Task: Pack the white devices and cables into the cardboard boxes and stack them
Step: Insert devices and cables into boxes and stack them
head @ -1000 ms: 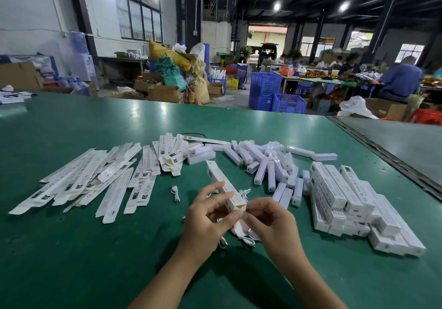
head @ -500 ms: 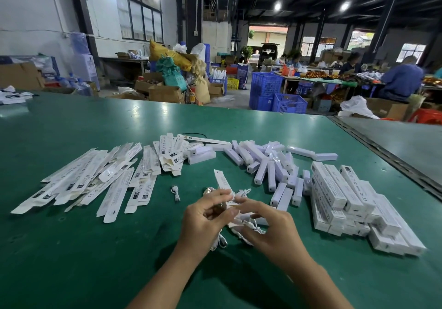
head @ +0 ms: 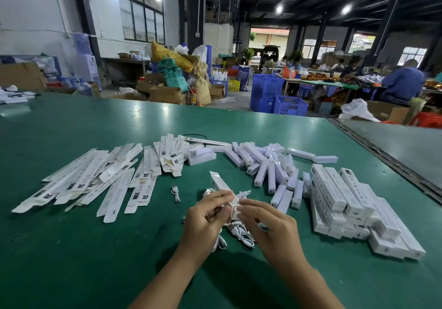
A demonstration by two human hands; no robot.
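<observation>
Across the green table [head: 71,249], whose near edge and left end run out of the picture, the work lies in three groups. Widest is the fan of flat cartons [head: 95,184] on the left, overlapping so thickly that their number cannot be told and their print is too small to read. On the right sits the pile of packed boxes [head: 346,203], laid lengthwise in layers, and the lower ones show little more than their ends. Between the two groups, farther back, the white devices [head: 267,165] lie criss-crossed in a loose heap, several partly under others.

Both forearms come up from the bottom edge, cut off before the elbow, and meet at the middle. The left hand [head: 205,220] is turned palm inward, fingers curled, and its thumb and forefinger grip the near end of a long box [head: 221,184], which slants away to the left. The right hand [head: 270,229] shows its back, its fingers bent onto that same near end and pinching it. The fingertips cover the opening, so what is inside cannot be told. Under the hands a tangle of white cables [head: 241,233] rests on the table, half hidden by the palms. A single cable [head: 176,192] lies apart, just left of the hands.
</observation>
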